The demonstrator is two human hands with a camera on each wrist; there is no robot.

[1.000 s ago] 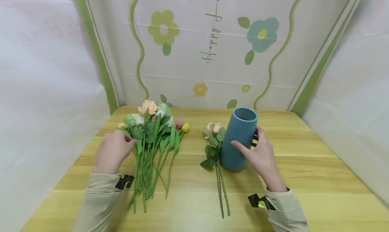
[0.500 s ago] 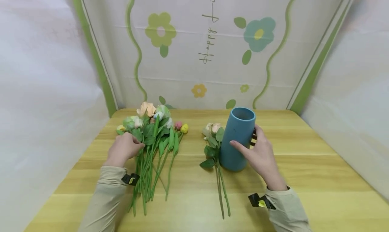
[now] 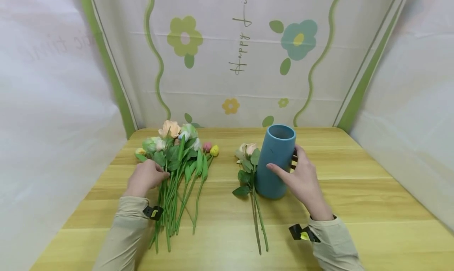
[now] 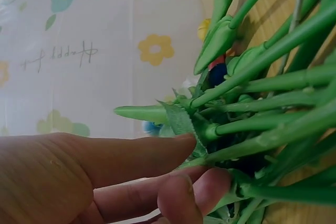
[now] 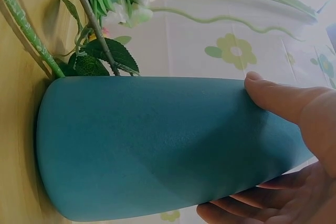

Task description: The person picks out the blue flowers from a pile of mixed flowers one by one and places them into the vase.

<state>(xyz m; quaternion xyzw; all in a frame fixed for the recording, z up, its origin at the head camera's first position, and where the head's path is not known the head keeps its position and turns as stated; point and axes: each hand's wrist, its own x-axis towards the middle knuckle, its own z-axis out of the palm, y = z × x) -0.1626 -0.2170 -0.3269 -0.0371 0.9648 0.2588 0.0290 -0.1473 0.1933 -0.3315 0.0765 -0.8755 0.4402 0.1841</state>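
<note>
In the head view, a large bunch of artificial flowers (image 3: 175, 164) lies on the left of the table, blooms away from me and stems towards me. My left hand (image 3: 147, 179) is at its left side; in the left wrist view, thumb and fingers pinch a green flower stem (image 4: 236, 149) just below a leaf (image 4: 181, 124). On the right a tall blue vase (image 3: 274, 164) stands with its mouth up, leaning slightly. My right hand (image 3: 303, 182) holds it from the right, thumb in front and fingers behind, as the right wrist view also shows.
A few pale roses (image 3: 249, 149) with long stems lie just left of the vase, close against it. The wooden table (image 3: 227, 223) is bordered by a printed white curtain (image 3: 220, 81) at the back and white cloth at both sides.
My left hand has moved right and slightly towards me, from the edge of the bunch in to its stems. My right hand keeps its hold on the vase.
</note>
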